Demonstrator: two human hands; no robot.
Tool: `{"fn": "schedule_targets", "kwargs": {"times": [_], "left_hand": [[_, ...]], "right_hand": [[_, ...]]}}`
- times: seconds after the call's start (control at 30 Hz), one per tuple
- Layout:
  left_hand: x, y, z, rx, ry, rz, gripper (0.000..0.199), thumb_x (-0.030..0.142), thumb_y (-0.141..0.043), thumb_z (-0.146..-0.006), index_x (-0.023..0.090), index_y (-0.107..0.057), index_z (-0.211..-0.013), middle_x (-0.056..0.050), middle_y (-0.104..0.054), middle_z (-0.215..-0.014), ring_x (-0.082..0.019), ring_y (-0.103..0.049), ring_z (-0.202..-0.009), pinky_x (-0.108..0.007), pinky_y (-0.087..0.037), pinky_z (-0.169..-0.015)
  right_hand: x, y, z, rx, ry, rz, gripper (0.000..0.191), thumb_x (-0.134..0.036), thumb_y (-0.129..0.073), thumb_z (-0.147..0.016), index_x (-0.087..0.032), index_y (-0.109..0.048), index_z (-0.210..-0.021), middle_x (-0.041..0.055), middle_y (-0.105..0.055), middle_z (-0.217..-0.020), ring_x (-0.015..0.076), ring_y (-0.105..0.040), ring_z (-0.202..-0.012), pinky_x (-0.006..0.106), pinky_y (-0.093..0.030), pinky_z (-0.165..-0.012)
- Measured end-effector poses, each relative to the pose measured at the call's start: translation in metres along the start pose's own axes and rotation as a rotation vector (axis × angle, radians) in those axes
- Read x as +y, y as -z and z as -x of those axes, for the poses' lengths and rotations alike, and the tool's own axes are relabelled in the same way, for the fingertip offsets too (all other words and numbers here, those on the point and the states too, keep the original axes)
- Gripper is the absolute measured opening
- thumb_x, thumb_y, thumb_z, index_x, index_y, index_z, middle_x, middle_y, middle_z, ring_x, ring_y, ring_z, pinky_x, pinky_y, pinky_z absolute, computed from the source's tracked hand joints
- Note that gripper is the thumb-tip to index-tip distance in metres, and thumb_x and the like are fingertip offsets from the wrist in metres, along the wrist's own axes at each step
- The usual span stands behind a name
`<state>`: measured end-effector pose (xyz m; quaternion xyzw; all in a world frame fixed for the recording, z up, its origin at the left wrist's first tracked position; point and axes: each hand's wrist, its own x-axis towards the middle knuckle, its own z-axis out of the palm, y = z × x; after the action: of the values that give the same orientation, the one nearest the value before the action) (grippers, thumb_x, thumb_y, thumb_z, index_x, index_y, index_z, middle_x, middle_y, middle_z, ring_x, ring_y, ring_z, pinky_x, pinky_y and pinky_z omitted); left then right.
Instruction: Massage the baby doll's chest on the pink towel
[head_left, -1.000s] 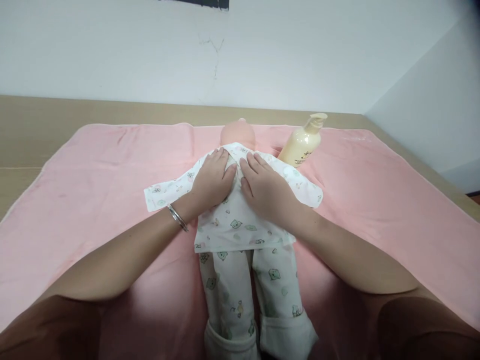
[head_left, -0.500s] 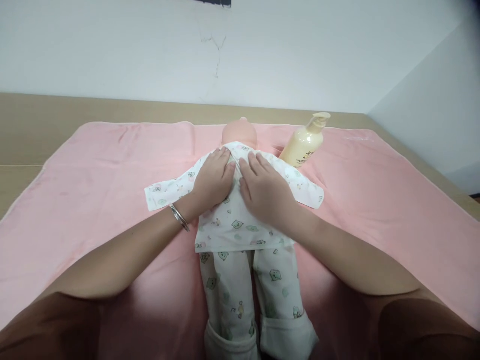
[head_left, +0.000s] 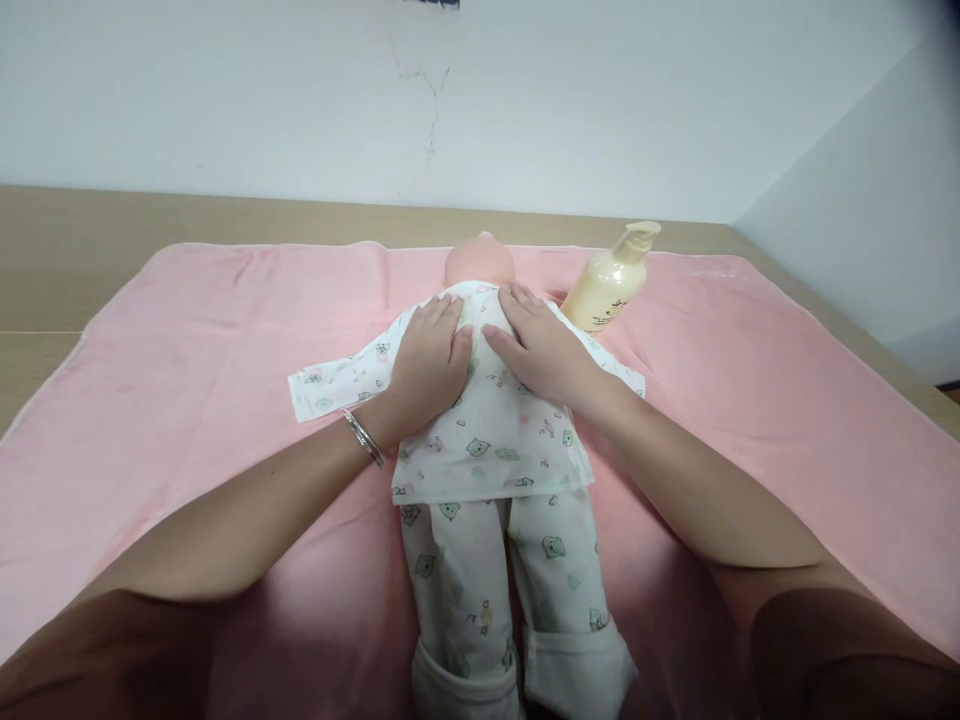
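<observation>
A baby doll [head_left: 480,262] lies on a pink blanket, its head toward the wall and its face out of sight. It wears a white printed top [head_left: 487,460] with both sleeves spread out, and matching white trousers [head_left: 555,560] with wide turned-up ends. My left hand [head_left: 431,360] rests flat on the left part of the top's upper area, a silver bangle on its wrist. On the right part lies my right hand [head_left: 540,350], fingers extended toward the doll's head. Neither hand grasps anything.
A cream pump bottle [head_left: 609,285] leans at a tilt on the blanket, just right of the doll's shoulder. The pink blanket [head_left: 750,370] covers most of the wooden surface [head_left: 45,240]. Behind stands a pale wall [head_left: 262,110] with cracks.
My right hand has moved slightly up and to the right across the top, away from my left hand. The cloth between the hands looks smoother. My left hand has barely moved.
</observation>
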<state>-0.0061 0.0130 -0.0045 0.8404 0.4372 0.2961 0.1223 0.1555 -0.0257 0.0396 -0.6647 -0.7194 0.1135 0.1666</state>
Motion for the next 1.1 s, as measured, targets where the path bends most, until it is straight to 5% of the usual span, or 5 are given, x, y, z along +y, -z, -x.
{"fn": "schedule_targets", "kwargs": {"times": [0.17, 0.3, 0.57, 0.83, 1.1], "left_hand": [[0.0, 0.006, -0.004, -0.034, -0.004, -0.039, 0.053, 0.031, -0.027, -0.098, 0.003, -0.047, -0.139, -0.019, -0.047, -0.149, -0.029, -0.038, -0.143, -0.051, -0.027, -0.123], [0.0, 0.012, -0.008, -0.066, -0.03, -0.037, 0.05, 0.031, -0.028, -0.097, 0.007, -0.052, -0.133, -0.017, -0.055, -0.142, -0.027, -0.048, -0.136, -0.048, -0.037, -0.118], [0.032, 0.014, 0.02, -0.061, -0.134, -0.148, 0.052, 0.022, -0.027, -0.096, -0.004, -0.044, -0.137, -0.028, -0.042, -0.148, -0.036, -0.032, -0.146, -0.056, -0.033, -0.118], [-0.001, 0.01, -0.012, -0.083, 0.028, -0.019, 0.053, 0.031, -0.021, -0.1, 0.004, -0.048, -0.137, -0.019, -0.05, -0.146, -0.026, -0.044, -0.139, -0.048, -0.033, -0.12], [0.027, 0.007, 0.015, 0.009, -0.068, -0.024, 0.048, 0.023, -0.029, -0.096, 0.004, -0.052, -0.132, -0.02, -0.048, -0.147, -0.029, -0.036, -0.145, -0.052, -0.033, -0.12]], "right_hand": [[-0.012, -0.004, 0.017, 0.08, -0.128, 0.112, 0.069, -0.049, -0.027, -0.098, -0.003, -0.034, -0.149, 0.0211, -0.036, -0.156, 0.0343, -0.031, -0.146, 0.055, -0.032, -0.117], [-0.02, -0.011, 0.03, 0.141, 0.054, 0.197, 0.061, -0.033, -0.029, -0.098, 0.004, -0.037, -0.146, 0.0256, -0.038, -0.153, 0.0347, -0.032, -0.146, 0.052, -0.03, -0.119], [0.005, -0.012, -0.005, 0.088, 0.034, -0.044, 0.066, -0.041, -0.032, -0.096, -0.001, -0.032, -0.15, 0.02, -0.032, -0.158, 0.0319, -0.026, -0.149, 0.055, -0.024, -0.121], [-0.019, -0.011, 0.028, 0.104, 0.145, 0.155, 0.059, -0.026, -0.031, -0.095, 0.005, -0.039, -0.145, 0.0255, -0.037, -0.154, 0.0364, -0.027, -0.148, 0.053, -0.026, -0.121], [0.001, -0.008, -0.002, 0.039, 0.019, 0.0, 0.066, -0.04, -0.027, -0.098, 0.003, -0.031, -0.149, 0.0224, -0.032, -0.157, 0.0322, -0.025, -0.149, 0.052, -0.024, -0.122]]}}
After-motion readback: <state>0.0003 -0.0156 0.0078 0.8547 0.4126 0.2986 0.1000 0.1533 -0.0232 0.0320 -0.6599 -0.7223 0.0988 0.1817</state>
